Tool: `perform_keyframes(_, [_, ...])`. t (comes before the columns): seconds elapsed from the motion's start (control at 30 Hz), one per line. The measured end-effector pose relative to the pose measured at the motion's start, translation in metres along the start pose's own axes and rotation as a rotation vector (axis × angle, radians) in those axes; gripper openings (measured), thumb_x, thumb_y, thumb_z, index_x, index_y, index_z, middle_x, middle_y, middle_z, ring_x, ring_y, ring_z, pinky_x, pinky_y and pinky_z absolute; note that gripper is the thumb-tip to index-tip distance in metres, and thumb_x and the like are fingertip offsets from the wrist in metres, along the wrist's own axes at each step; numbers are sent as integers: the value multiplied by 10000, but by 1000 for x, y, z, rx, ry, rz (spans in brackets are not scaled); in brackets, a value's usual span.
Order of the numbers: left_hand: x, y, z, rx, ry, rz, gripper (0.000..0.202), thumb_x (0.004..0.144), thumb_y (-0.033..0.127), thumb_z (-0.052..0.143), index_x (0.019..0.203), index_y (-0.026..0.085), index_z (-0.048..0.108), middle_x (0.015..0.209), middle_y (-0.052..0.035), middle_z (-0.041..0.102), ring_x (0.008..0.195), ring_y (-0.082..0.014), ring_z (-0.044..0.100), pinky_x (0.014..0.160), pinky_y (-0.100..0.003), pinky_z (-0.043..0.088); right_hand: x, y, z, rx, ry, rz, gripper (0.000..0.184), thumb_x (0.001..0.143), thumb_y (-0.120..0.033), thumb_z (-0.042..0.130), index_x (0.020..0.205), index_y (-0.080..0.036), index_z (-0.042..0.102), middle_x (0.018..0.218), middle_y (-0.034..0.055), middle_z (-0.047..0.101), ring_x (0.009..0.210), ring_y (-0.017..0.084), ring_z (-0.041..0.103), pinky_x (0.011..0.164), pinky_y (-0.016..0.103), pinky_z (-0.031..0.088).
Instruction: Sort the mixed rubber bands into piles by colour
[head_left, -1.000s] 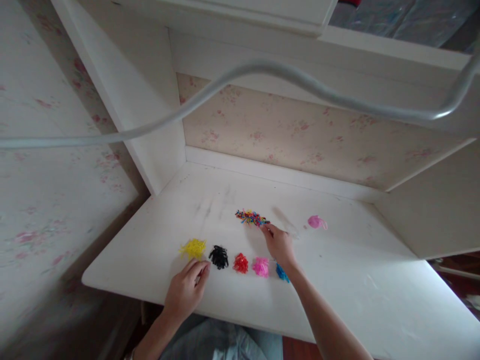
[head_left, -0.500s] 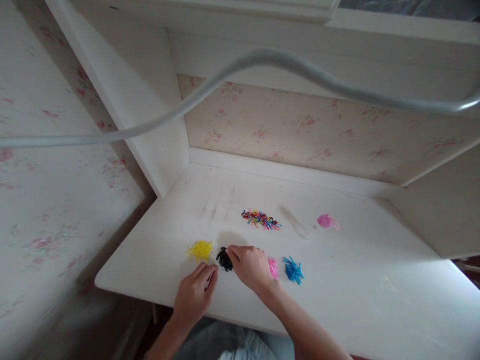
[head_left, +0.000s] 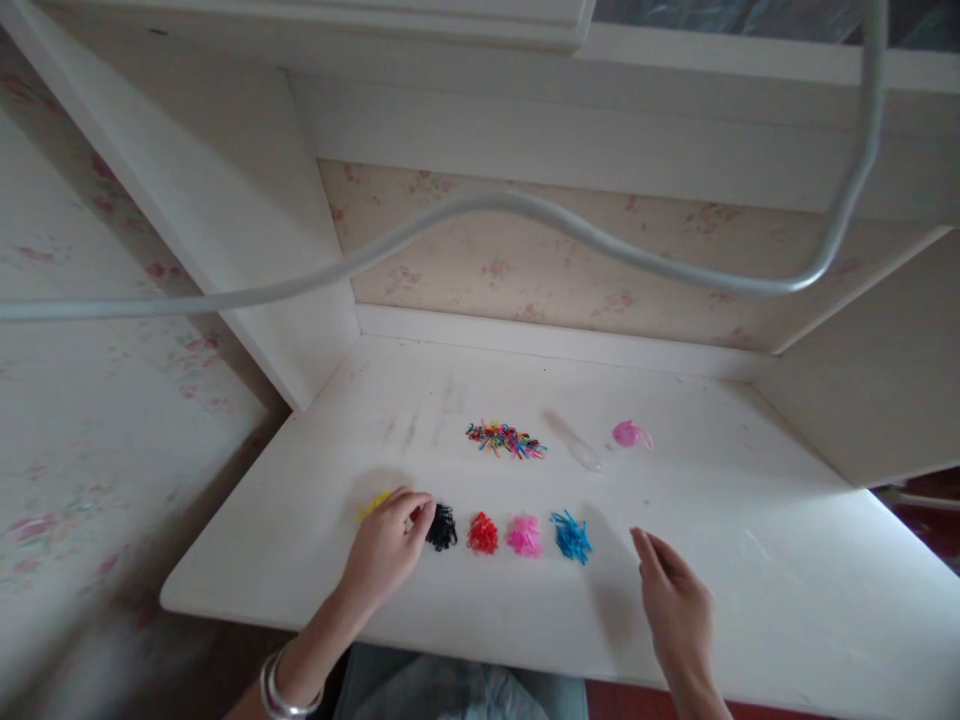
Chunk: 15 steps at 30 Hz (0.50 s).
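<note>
Small piles of elastic bands lie in a row on the white desk. My left hand (head_left: 390,540) is over the row's left end, fingers curled together in a pinch. It partly covers the yellow bands (head_left: 371,507) and sits beside the black bands (head_left: 443,528). To the right come the red bands (head_left: 482,534), the pink bands (head_left: 524,537) and the blue bands (head_left: 571,537). My right hand (head_left: 679,600) is held above the desk, right of the blue pile, fingers drawn together. Whatever either hand pinches is too small or hidden to make out.
Behind the row lies a mixed-colour heap of bands (head_left: 506,440). Right of it are a clear, see-through object (head_left: 589,460) and a pink round item with a loop (head_left: 630,434). A grey bent tube (head_left: 510,200) crosses the upper view. The white desk (head_left: 750,570) has side panels.
My right hand has left the black pile and moved right, past the blue bands, uncovering the red and pink piles. My left hand has moved forward over the yellow pile. The view has shifted.
</note>
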<state>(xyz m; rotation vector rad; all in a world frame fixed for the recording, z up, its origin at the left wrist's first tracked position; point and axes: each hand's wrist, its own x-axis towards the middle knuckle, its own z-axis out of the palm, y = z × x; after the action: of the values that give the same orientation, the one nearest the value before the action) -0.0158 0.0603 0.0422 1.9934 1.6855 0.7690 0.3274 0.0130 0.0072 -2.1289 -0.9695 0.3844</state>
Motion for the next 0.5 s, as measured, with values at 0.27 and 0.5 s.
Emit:
perform_keyframes(0.27, [87, 31, 42, 348, -194, 21, 228, 866, 325, 438, 868, 246, 652, 951, -21, 640, 825, -141, 614, 726, -245, 432, -9, 18, 4, -62, -179, 89, 581, 750, -661, 427, 1019, -215, 686, 968, 73, 696, 847, 231, 623, 699, 265, 423])
perform_keyframes(0.5, [117, 24, 69, 461, -181, -23, 308, 904, 347, 358, 1009, 207, 611, 1056, -85, 586, 883, -186, 607, 769, -304, 433, -1, 17, 3, -38, -207, 36, 601, 771, -650, 386, 1017, -191, 685, 934, 88, 701, 802, 220, 628, 663, 252, 426])
